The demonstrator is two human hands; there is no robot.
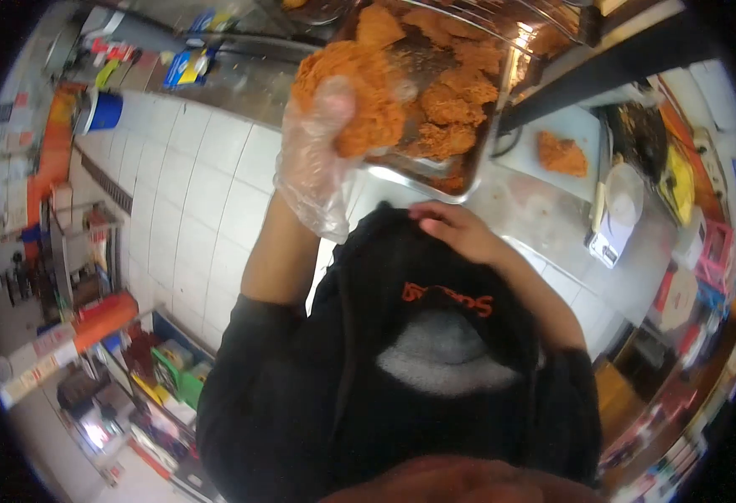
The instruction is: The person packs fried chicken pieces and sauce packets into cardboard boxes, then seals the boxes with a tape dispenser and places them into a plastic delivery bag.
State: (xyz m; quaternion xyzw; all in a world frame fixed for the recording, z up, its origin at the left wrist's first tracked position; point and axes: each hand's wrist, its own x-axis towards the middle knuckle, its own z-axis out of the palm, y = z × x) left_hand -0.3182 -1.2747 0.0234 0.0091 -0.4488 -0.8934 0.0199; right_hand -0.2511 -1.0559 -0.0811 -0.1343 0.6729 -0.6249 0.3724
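My left hand (pixel 326 126) wears a clear plastic glove and grips a large piece of orange-brown fried chicken (pixel 368 105), raised at the left side of a metal tray (pixel 458 198). Several more fried pieces (pixel 452 101) lie in the tray, partly under a wire rack. My right hand (pixel 462 230) is bare and near my black top, just below the tray's front edge. Its fingers are loosely extended, the thumb apart, with nothing seen in them.
Right of the tray, one fried piece (pixel 562 154) lies on a white board (pixel 525 163) on a metal counter (pixel 552 220). A dark post (pixel 607 67) slants over the counter. A blue bucket (pixel 104 111) and shelving (pixel 70 243) stand at the left, beyond the white floor tiles.
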